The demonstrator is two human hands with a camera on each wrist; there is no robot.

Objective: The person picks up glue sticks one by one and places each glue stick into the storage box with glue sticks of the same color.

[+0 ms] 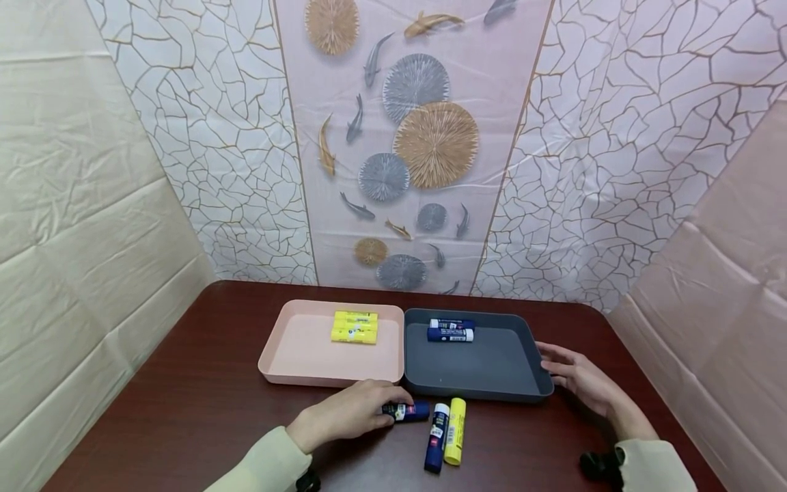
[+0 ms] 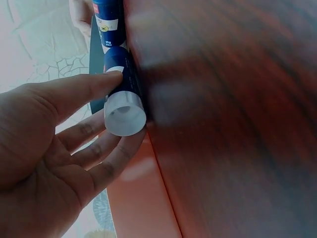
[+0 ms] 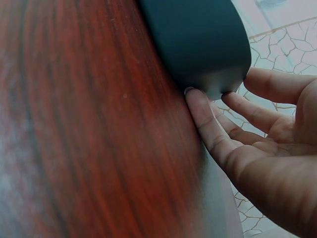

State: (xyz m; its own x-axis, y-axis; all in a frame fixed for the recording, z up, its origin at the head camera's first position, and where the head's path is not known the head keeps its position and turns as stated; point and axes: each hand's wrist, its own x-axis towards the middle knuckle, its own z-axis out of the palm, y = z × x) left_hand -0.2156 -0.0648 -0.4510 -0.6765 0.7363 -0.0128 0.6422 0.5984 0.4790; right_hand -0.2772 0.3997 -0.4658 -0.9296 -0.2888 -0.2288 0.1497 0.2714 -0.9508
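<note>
My left hand (image 1: 352, 413) pinches a dark blue glue stick (image 1: 415, 411) between thumb and fingers, low over the table before the trays. In the left wrist view its white end (image 2: 125, 114) faces the camera. Beside it on the table lie another blue glue stick (image 1: 436, 441) and a yellow glue stick (image 1: 455, 434), side by side. My right hand (image 1: 587, 384) touches the right side of the dark grey tray (image 1: 473, 372). In the right wrist view, the fingertips (image 3: 199, 101) rest against the tray's corner, fingers loosely extended.
Left of the grey tray, a pink tray (image 1: 320, 352) holds several yellow glue sticks (image 1: 354, 328) in a row. Two blue glue sticks (image 1: 451, 335) lie in the grey tray. The trays stand edge to edge on the dark red wooden table (image 1: 203, 410). A patterned cloth (image 1: 418, 205) hangs behind.
</note>
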